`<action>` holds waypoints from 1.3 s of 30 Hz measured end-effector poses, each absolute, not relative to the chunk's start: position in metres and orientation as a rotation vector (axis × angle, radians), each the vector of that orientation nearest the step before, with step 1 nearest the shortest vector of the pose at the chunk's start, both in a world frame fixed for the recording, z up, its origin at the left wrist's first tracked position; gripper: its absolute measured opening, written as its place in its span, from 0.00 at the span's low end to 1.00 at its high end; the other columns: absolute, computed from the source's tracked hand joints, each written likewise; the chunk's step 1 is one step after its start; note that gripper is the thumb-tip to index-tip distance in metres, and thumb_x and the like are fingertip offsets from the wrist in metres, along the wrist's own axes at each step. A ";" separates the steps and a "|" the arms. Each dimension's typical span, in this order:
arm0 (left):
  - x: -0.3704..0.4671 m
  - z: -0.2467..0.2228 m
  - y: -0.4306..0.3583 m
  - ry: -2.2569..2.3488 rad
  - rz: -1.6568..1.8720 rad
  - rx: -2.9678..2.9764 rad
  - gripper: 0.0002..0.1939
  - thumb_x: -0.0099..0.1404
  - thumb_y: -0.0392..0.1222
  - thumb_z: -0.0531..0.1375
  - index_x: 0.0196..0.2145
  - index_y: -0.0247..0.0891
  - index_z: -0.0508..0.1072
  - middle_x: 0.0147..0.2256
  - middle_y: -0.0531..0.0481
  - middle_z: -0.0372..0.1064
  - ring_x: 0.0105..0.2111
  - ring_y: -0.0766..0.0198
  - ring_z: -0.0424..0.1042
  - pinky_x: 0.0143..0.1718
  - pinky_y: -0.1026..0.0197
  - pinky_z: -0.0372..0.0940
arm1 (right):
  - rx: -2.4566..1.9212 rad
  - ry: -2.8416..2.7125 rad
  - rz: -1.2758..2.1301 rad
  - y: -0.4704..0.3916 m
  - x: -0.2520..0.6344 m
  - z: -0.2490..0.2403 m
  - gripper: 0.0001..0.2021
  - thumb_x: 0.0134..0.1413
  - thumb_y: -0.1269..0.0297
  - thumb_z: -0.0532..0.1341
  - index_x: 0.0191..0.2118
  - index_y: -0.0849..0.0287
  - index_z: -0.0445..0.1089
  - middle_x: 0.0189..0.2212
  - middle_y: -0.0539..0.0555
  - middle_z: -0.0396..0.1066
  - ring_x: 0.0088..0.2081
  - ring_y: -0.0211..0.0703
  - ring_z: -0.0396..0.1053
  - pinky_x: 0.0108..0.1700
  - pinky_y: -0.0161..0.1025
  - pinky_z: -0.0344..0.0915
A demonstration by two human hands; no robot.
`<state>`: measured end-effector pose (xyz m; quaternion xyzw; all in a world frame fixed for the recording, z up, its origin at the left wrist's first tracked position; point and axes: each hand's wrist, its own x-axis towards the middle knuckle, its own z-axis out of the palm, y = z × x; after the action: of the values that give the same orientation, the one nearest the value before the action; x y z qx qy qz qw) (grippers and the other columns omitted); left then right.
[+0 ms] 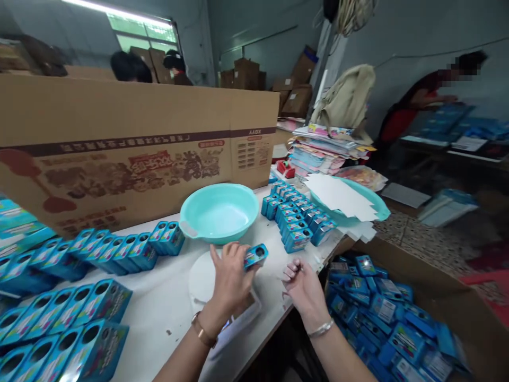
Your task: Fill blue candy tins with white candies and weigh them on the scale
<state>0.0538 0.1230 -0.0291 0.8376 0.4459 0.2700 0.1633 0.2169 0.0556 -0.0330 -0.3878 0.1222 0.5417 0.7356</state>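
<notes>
Left hand (pixel 230 270): fingers bent, closed round 1 small blue box (pixel 256 256), gripping 1 end. Box is oblong, pale print on the long face, 1 dark round hole near the free end; held tilted above the white table (pixel 159 315), just in front of the turquoise basin (pixel 220 215). Under this hand, a white round-topped device (pixel 202 277); contact unclear. Right hand (pixel 300 278): near table edge, apart from the box, fingers half curled; can't tell if anything small is inside. Further out: left rows of blue boxes (pixel 97 305), holes up; right rows of similar boxes (pixel 294 217) beyond the hands; open carton (pixel 441 284) at right, loose blue boxes jumbled inside; 1 large printed carton (pixel 167 119) behind basin.
</notes>
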 end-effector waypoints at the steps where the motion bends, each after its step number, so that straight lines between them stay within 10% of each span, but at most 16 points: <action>1: 0.072 -0.030 0.119 1.196 0.769 2.395 0.13 0.62 0.40 0.61 0.46 0.41 0.70 0.46 0.44 0.72 0.53 0.47 0.65 0.60 0.23 0.40 | -0.857 0.317 1.132 0.045 0.229 -0.038 0.14 0.61 0.67 0.54 0.23 0.58 0.57 0.16 0.43 0.53 0.16 0.30 0.51 0.18 0.27 0.53; 12: 0.218 -0.094 0.115 0.967 0.891 2.457 0.27 0.60 0.34 0.60 0.57 0.38 0.62 0.52 0.39 0.67 0.59 0.45 0.60 0.62 0.24 0.42 | -0.807 0.430 0.940 -0.003 0.313 -0.071 0.13 0.60 0.68 0.52 0.24 0.58 0.56 0.17 0.43 0.54 0.16 0.29 0.53 0.18 0.27 0.55; 20: 0.239 -0.129 0.115 1.172 0.928 1.685 0.52 0.57 0.40 0.62 0.68 0.28 0.32 0.69 0.29 0.35 0.70 0.46 0.38 0.68 0.48 0.45 | -0.896 0.286 0.933 0.067 0.323 -0.088 0.12 0.55 0.69 0.57 0.23 0.57 0.54 0.15 0.41 0.52 0.14 0.28 0.51 0.17 0.27 0.53; 39: 0.216 -0.088 0.101 1.153 0.777 1.382 0.50 0.54 0.34 0.63 0.67 0.17 0.41 0.68 0.24 0.38 0.69 0.46 0.42 0.69 0.49 0.43 | -0.894 0.202 1.088 0.070 0.328 -0.098 0.11 0.58 0.70 0.52 0.24 0.58 0.55 0.17 0.44 0.57 0.17 0.30 0.56 0.21 0.27 0.60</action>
<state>0.2160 0.1009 -0.0877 0.5856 0.4887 0.3291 0.5567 0.3282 0.0697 -0.0978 -0.4103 0.0925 0.4992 0.7576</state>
